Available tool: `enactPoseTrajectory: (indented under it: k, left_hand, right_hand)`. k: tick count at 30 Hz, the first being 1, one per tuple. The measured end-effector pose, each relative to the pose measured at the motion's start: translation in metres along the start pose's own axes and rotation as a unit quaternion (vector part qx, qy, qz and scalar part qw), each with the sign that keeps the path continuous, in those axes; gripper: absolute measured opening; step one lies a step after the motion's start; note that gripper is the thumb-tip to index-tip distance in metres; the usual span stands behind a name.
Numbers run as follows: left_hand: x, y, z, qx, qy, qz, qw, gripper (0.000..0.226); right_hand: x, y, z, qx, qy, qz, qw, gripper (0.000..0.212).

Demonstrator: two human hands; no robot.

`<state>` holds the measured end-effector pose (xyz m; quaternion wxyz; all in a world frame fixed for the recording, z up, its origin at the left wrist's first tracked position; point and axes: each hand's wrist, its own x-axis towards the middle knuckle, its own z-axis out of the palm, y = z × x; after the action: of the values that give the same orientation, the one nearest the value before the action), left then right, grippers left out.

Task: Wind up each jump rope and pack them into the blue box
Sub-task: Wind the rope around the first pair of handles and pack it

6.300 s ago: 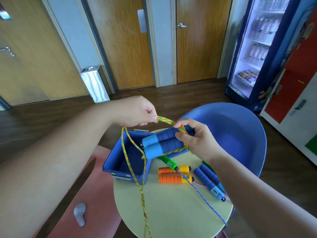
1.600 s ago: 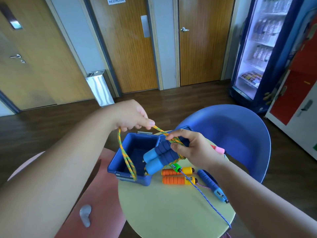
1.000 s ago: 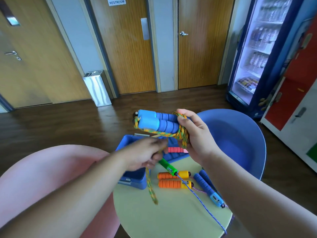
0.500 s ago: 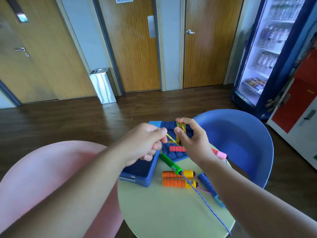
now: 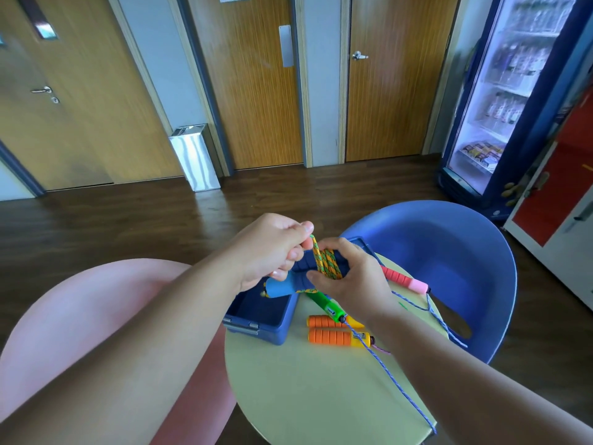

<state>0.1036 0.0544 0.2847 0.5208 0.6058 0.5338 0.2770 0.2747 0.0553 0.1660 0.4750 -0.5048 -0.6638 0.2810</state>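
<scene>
My right hand (image 5: 351, 277) grips the pair of blue foam handles (image 5: 287, 282) of a jump rope above the blue box (image 5: 256, 316). Its orange-and-green cord (image 5: 327, 263) is wound in several turns around the handles. My left hand (image 5: 272, 248) pinches the cord's loose end just above the coil. On the round yellow-green table (image 5: 321, 387) lie two orange handles (image 5: 333, 337), a green handle (image 5: 325, 305) with a blue cord (image 5: 398, 387) trailing off the table's front edge, and a pink handle (image 5: 404, 281).
A blue chair (image 5: 449, 252) stands behind the table on the right and a pink chair (image 5: 64, 316) on the left. Wooden doors, a steel bin (image 5: 194, 155) and a drinks fridge (image 5: 500, 91) line the far side.
The long hanging cord has been wound onto the blue handles. In the last half second my left hand rose a little, pulling the cord end up over the coil.
</scene>
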Motion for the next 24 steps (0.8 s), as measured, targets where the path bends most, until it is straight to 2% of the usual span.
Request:
enactPoseTrajectory:
  k: [3, 8, 13, 17, 24]
  left_hand:
    - [-0.001, -0.003, -0.002, 0.007, 0.002, 0.003, 1.0, 0.036]
    - [-0.003, -0.003, -0.007, 0.024, 0.006, 0.01, 1.0, 0.036]
    - [-0.005, -0.005, -0.019, 0.034, 0.03, 0.01, 0.999, 0.035]
    - [-0.006, -0.006, -0.021, 0.023, 0.054, 0.021, 0.998, 0.035]
    - [-0.005, -0.008, -0.016, 0.0, 0.087, 0.022, 0.996, 0.036]
  right_hand:
    - [0.0, -0.003, 0.0, -0.03, 0.004, -0.015, 0.999, 0.044]
    - [0.001, 0.0, 0.001, 0.025, -0.045, -0.022, 0.998, 0.038]
    - [0.003, -0.005, -0.008, 0.082, 0.007, 0.001, 0.997, 0.039]
    - [0.005, -0.009, -0.014, 0.056, 0.042, -0.026, 0.997, 0.045]
    - [-0.004, -0.014, -0.001, 0.062, 0.001, -0.086, 0.994, 0.047]
